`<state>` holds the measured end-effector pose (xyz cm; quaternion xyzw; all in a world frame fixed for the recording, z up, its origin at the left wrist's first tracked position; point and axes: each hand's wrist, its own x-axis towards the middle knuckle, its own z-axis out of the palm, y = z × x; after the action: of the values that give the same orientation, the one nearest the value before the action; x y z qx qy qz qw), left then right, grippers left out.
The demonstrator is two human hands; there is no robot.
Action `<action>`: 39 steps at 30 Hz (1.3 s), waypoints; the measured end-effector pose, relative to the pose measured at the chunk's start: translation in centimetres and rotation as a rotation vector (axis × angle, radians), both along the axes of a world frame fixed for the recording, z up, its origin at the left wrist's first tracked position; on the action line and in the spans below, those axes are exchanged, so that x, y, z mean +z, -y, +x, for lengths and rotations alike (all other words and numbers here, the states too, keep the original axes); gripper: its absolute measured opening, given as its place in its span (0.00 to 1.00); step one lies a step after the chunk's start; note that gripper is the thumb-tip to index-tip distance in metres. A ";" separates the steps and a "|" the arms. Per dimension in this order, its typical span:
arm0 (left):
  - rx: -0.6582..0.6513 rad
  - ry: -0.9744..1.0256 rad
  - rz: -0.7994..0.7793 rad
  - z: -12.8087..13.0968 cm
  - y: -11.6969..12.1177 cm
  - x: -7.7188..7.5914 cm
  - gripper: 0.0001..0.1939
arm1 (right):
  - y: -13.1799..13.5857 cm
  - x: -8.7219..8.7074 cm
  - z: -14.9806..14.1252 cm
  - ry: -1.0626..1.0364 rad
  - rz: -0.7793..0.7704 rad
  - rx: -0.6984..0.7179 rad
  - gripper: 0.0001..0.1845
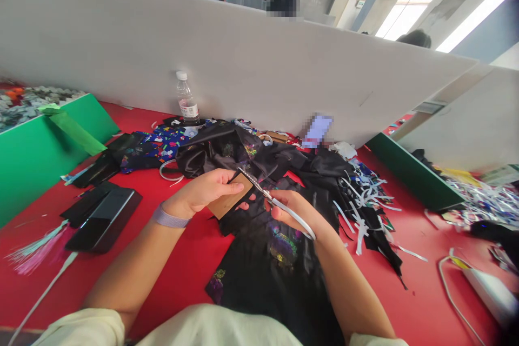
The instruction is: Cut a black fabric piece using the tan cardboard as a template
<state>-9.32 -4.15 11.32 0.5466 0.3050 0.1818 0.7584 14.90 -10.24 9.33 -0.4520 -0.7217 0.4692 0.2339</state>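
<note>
My left hand (206, 190), a grey band on its wrist, pinches a piece of brown cardboard (225, 203) with black fabric along its edges. My right hand (295, 210) grips white-handled scissors (263, 190), their blades pointing up and left at the far edge of the cardboard and fabric. How far apart the blades are is hard to see. Below both hands, a large black cloth (271, 286) with shiny coloured prints spreads toward my body. More crumpled black fabric (211, 151) is heaped just beyond them.
A plastic bottle (188, 100) stands by the white partition (243, 59), and a lit phone (317, 131) leans there. A dark phone (107, 219) with a white cable lies left. White strips (360, 227) are scattered right. Green dividers (52, 157) flank the red table (178, 275).
</note>
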 end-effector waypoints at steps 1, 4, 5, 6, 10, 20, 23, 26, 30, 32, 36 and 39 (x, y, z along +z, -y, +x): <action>0.001 0.000 0.000 0.0 0.0 0.0 0.14 | 0.0 0.0 0.0 -0.002 -0.002 -0.004 0.41; 0.005 -0.005 -0.005 0.0 0.0 0.1 0.14 | 0.0 0.0 0.1 -0.003 -0.006 -0.016 0.40; 0.006 -0.007 -0.009 0.0 0.0 0.2 0.14 | 0.0 -0.1 0.1 -0.003 -0.007 -0.019 0.40; 0.008 -0.007 -0.012 -0.1 0.0 0.2 0.14 | -0.1 -0.3 0.1 -0.004 -0.012 -0.022 0.40; 0.014 -0.005 -0.012 -0.1 0.0 0.3 0.13 | -0.6 -1.9 0.4 -0.036 -0.069 -0.024 0.38; 0.017 -0.009 -0.014 -0.1 -0.1 0.2 0.14 | -0.5 -1.9 0.5 -0.029 -0.008 0.017 0.40; 0.014 -0.016 -0.013 -0.1 -0.1 0.1 0.14 | -0.2 -1.1 0.2 -0.025 -0.015 0.010 0.40; 0.009 -0.022 -0.013 -0.1 -0.1 0.1 0.14 | 0.0 -0.5 0.1 -0.015 -0.011 0.002 0.39; 0.003 -0.008 -0.021 -0.2 -0.1 0.1 0.14 | -0.1 -0.7 0.1 -0.012 -0.016 -0.008 0.40; 0.004 -0.002 -0.023 -0.2 -0.1 0.1 0.14 | -0.3 -1.3 0.2 -0.020 -0.033 -0.012 0.39; 0.000 0.002 -0.026 -0.3 -0.2 -0.1 0.13 | -0.6 -2.2 0.4 -0.002 -0.060 -0.007 0.38; 0.000 0.006 -0.026 -0.3 -0.2 -0.2 0.13 | -0.4 -1.9 0.3 0.001 -0.039 -0.013 0.39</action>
<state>-9.61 -3.91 11.14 0.5362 0.3049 0.1797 0.7663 15.25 -9.84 7.44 -0.4615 -0.7095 0.4815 0.2276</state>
